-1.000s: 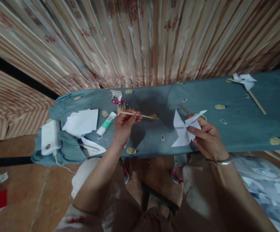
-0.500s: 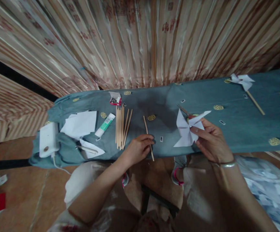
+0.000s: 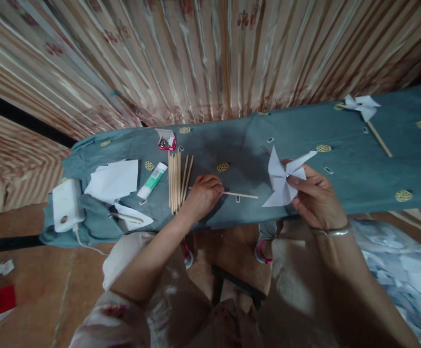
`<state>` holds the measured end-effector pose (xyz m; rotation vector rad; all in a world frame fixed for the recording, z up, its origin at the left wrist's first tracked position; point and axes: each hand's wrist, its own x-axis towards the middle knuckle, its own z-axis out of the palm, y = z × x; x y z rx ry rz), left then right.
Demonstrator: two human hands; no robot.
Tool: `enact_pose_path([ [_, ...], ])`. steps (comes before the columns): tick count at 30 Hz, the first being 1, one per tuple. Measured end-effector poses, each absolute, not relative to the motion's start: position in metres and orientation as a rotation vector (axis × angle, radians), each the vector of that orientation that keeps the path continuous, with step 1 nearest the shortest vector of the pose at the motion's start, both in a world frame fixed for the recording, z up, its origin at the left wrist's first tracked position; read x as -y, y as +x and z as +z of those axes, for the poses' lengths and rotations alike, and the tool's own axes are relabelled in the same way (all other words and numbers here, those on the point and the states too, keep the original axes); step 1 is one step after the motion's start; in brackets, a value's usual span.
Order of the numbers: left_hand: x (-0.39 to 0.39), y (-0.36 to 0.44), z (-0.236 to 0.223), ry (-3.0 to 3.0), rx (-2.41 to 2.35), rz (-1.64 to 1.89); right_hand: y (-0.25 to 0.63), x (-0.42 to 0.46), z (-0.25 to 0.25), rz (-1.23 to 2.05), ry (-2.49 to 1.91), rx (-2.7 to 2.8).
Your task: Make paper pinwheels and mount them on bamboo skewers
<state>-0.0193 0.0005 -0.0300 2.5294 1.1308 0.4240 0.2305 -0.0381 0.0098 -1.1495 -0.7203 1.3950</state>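
Note:
My left hand [image 3: 206,194] is closed around a thin wooden stick [image 3: 242,195], which points right, toward the paper. In my right hand [image 3: 314,193] is a white paper pinwheel [image 3: 282,180], pinched near its centre, where a small shiny pin head shows under the thumb. Left of my left hand lie several loose wooden sticks [image 3: 174,181] side by side. A pinwheel on a stick [image 3: 379,138] rests on the cloth at the far right. Part of a thin pointed thing sticks out behind the held pinwheel; the rest of it is hidden.
On the blue-green cloth [image 3: 297,130] stand an open red box of pins [image 3: 167,141], a green-and-white glue tube [image 3: 152,180], white paper sheets [image 3: 114,180], a pen [image 3: 130,219] on folded paper and a white device [image 3: 67,205] with a cable. A striped curtain [image 3: 203,63] hangs behind.
My left hand has turned the stick from nearly upright in the view to level, its end now pointing right. The right hand still holds the pinwheel. The view has shifted slightly.

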Motion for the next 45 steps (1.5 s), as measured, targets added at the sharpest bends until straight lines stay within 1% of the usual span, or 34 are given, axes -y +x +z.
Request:
enact_pose_path([
  [4, 0.009, -0.014, -0.019, 2.084, -1.183, 0.710, 0.235, 0.040, 0.013, 1.337, -1.126, 0.724],
  [8, 0.035, -0.001, -0.020, 1.251, -1.103, 0.837, 0.224, 0.048, 0.012, 1.274, -1.205, 0.904],
  [11, 0.066, 0.007, -0.028, 0.760, -1.056, 0.827, 0.210, 0.063, 0.008, 1.192, -1.284, 1.089],
  [15, 0.113, 0.008, -0.037, 0.495, -1.086, 0.711, 0.200, 0.093, 0.000, 1.218, -1.383, 1.284],
  [18, 0.137, 0.007, -0.047, 0.315, -1.158, 0.704, 0.199, 0.108, -0.008, 1.183, -1.438, 1.364],
  [25, 0.148, 0.008, -0.068, 0.157, -1.252, 0.782, 0.196, 0.113, -0.028, 1.089, -1.618, 1.513],
  [32, 0.148, 0.006, -0.064, 0.099, -1.256, 0.698, 0.184, 0.102, -0.030, 1.049, -1.668, 1.477],
  [36, 0.148, 0.005, -0.063, 0.116, -1.268, 0.657, 0.180, 0.098, -0.030, 0.967, -1.671, 1.534],
  [45, 0.146, 0.002, -0.067, 0.084, -1.306, 0.604, 0.177, 0.098, -0.033, 0.916, -1.626, 1.620],
])
